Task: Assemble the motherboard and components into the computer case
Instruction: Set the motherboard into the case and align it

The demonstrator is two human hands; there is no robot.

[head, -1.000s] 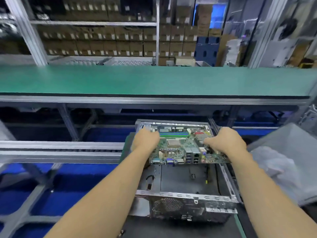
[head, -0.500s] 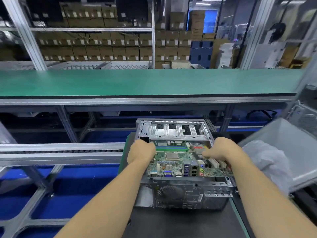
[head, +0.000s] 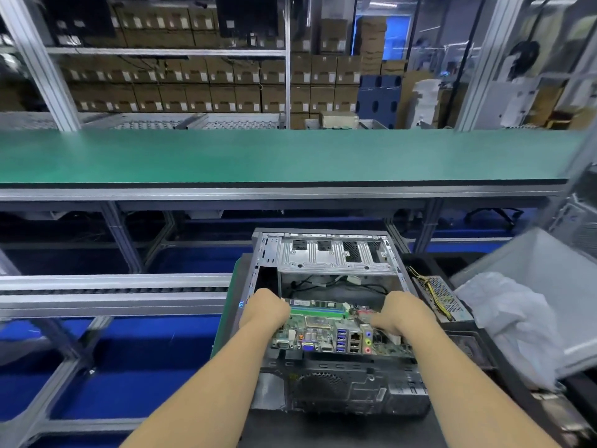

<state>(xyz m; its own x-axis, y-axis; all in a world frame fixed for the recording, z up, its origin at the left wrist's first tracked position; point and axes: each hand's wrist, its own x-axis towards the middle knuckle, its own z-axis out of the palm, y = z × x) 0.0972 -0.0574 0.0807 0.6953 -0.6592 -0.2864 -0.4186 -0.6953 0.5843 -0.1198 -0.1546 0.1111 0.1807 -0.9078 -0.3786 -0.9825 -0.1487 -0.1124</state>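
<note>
The open grey metal computer case (head: 326, 253) lies on a dark mat, with loose black cables and the green motherboard (head: 326, 331) with coloured rear ports inside it. The board sits low in the case, ports toward the near panel. The left hand (head: 266, 310) grips its left edge with curled fingers; the right hand (head: 403, 313) grips the right side likewise. Just right of the case lies a perforated metal power supply (head: 441, 297), and beyond it a grey plastic bin (head: 549, 253) holding a crumpled white bag (head: 507, 318)

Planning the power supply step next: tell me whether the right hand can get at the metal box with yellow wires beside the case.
Probably yes: the power supply lies uncovered just right of the case, but the right hand grips the motherboard.
</note>
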